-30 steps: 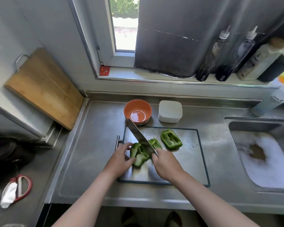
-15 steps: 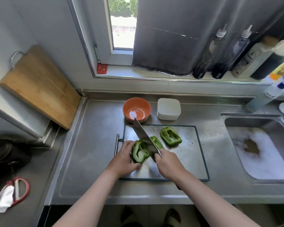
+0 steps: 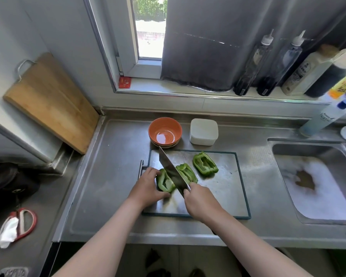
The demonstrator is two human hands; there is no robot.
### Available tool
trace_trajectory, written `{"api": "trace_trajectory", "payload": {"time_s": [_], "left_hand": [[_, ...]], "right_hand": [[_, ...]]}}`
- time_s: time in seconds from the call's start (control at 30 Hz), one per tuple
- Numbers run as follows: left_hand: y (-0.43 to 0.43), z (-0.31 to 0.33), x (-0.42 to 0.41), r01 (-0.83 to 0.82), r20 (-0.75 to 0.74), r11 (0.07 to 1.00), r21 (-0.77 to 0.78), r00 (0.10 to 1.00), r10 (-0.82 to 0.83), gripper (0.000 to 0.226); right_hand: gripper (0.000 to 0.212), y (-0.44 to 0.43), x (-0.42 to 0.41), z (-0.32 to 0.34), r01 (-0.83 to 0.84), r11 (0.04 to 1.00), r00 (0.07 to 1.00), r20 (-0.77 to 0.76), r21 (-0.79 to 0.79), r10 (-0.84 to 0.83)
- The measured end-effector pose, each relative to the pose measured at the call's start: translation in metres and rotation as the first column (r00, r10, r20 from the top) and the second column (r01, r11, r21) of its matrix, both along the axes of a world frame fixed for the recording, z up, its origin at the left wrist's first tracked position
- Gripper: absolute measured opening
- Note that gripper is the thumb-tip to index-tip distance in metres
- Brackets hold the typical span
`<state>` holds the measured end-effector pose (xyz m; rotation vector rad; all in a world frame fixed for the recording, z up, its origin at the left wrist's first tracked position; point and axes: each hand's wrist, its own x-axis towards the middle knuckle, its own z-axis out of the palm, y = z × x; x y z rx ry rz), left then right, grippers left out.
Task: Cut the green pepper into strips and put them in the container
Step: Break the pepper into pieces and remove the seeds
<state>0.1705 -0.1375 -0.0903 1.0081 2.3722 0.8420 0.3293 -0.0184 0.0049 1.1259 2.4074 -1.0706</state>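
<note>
Steel counter [image 3: 112, 176] carries a shiny metal cutting board [image 3: 224, 192]; a glossy orange bowl [image 3: 165, 132] and a boxy white container [image 3: 203, 131] sit just beyond its far edge. Near its left edge the left hand [image 3: 148, 186] curls round a hollow green pepper piece [image 3: 164, 182], while the right hand [image 3: 200, 200] grips a broad knife [image 3: 172, 170] set across it.

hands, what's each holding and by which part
Right hand grips the knife by its handle; left hand holds the pepper piece at its left edge.
</note>
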Motion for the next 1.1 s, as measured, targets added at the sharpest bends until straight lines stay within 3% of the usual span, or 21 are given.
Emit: {"api": "trace_trajectory", "payload": {"time_s": [0.7,0.9,1.1], "left_hand": [[0.001,-0.005,0.001,-0.120,0.111,0.993,0.014,0.987,0.118,0.065],[0.001,-0.003,0.000,-0.111,0.108,0.994,0.016,0.988,0.109,0.066],[0.000,-0.008,0.004,-0.148,0.104,0.986,0.074,0.985,0.139,0.062]], "right_hand": [[0.022,0.025,-0.023,0.002,0.015,0.985,0.986,0.167,-0.172,0.014],[0.025,0.021,-0.016,-0.012,-0.054,0.994,0.986,0.152,-0.093,0.068],[0.021,0.009,-0.017,-0.036,-0.010,0.994,0.997,0.075,-0.107,0.018]]}}
